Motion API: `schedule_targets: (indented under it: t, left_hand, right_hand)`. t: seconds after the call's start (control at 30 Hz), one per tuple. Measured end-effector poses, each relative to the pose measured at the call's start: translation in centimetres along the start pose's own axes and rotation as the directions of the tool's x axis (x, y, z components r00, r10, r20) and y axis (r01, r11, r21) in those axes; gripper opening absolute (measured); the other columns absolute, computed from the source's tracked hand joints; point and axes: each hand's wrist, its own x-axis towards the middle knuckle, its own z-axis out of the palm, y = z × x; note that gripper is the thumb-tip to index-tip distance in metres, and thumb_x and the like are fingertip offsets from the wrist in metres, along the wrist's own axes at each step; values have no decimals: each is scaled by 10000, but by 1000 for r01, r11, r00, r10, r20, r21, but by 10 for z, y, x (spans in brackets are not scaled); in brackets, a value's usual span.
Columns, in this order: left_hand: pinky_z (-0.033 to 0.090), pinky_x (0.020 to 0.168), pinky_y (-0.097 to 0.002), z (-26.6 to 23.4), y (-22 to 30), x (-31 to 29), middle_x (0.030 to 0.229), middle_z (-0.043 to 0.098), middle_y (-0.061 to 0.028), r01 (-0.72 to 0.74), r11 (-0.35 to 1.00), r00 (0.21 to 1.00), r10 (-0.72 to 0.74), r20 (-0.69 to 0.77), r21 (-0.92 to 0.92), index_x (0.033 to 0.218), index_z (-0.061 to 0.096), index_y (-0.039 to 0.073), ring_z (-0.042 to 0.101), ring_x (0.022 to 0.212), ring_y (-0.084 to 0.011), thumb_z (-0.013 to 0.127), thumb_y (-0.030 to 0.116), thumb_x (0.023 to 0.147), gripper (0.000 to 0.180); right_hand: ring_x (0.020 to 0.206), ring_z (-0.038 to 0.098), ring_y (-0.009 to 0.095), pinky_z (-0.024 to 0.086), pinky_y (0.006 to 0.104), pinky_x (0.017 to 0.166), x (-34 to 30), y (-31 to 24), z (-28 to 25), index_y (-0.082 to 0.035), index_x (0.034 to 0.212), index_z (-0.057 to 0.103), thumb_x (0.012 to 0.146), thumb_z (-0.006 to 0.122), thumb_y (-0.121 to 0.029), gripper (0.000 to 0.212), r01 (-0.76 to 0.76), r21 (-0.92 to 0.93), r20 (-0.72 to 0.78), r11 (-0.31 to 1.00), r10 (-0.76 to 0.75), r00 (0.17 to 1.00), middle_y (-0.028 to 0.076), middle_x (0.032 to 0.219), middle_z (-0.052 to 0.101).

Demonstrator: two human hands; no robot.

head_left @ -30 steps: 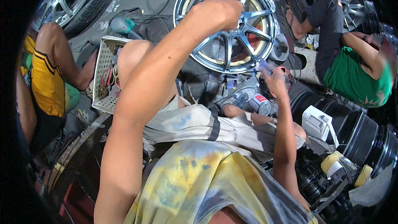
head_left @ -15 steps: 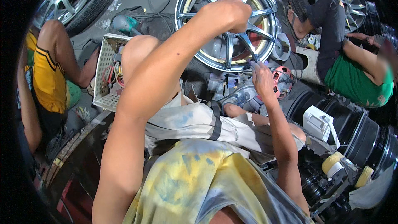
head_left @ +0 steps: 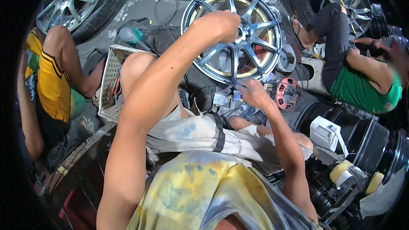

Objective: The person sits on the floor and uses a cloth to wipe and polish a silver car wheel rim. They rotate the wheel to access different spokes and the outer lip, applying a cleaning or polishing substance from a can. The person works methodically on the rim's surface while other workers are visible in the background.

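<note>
A shiny chrome multi-spoke wheel rim (head_left: pixel 258 43) is in front of me, tilted up from the floor. My left hand (head_left: pixel 226 24) is curled closed over its spokes, left of the hub. Its fingertips are turned away, so what they grip is hidden. At the rim's near lower edge, my right hand (head_left: pixel 254 93) pinches a small dark bluish piece, too small to name, against the end of a spoke. Just right of that hand a red and black round tool or fan-like part (head_left: pixel 285 94) rests low down.
A white perforated basket (head_left: pixel 111 81) with tools stands by my left knee. A tyred wheel (head_left: pixel 96 12) lies far left, beside a person in yellow shorts (head_left: pixel 53 83). At right sit a person in green (head_left: pixel 362 86), black wheel barrels (head_left: pixel 362 138) and a white box (head_left: pixel 326 133).
My left hand has shifted left and slightly down across the spokes. The right hand has moved left and down along the rim's near edge to another spoke end.
</note>
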Motion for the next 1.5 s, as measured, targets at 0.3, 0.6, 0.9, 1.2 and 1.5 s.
schedule_targets:
  t: [0.3,0.6,0.9,1.2,1.5]
  left_hand:
    - [585,926,-484,11,4,-13,1100,731,-284,1,1000,997,-4,74,32,1071,756,-45,724,1048,-413,625,158,890,302]
    - [569,902,-510,48,5,-13,1024,725,-303,-86,986,984,62,168,143,1024,744,-48,712,987,-458,653,301,938,370]
    - [570,912,-507,71,-6,-4,1034,726,-299,-52,988,972,16,236,147,1009,746,-62,711,1009,-453,659,319,948,395]
    - [485,1069,-482,94,-48,-2,1309,584,-252,49,982,998,-54,20,185,1187,680,-44,576,1245,-418,670,318,955,430]
    - [506,1033,-502,118,-96,23,1240,612,-278,82,988,982,-57,-179,134,1269,599,-78,610,1193,-436,693,293,943,503]
  right_hand:
    - [833,678,450,511,528,758,-96,38,-51,47,976,738,927,677,-141,204,-265,-44,-244,963,247,938,250,898,712]
    - [875,689,477,546,555,813,-110,66,33,3,976,761,941,671,-208,232,-271,-13,-144,962,267,953,279,912,713]
    - [846,672,486,533,571,785,-104,70,24,19,916,734,937,666,-198,229,-262,-64,-159,963,249,955,273,868,699]
    - [856,672,488,528,565,784,-94,54,23,34,901,735,934,676,-177,221,-260,-68,-147,963,249,957,286,872,695]
    - [862,665,484,516,558,780,-83,39,7,32,996,751,936,676,-149,205,-217,-21,-213,976,208,955,285,918,695]
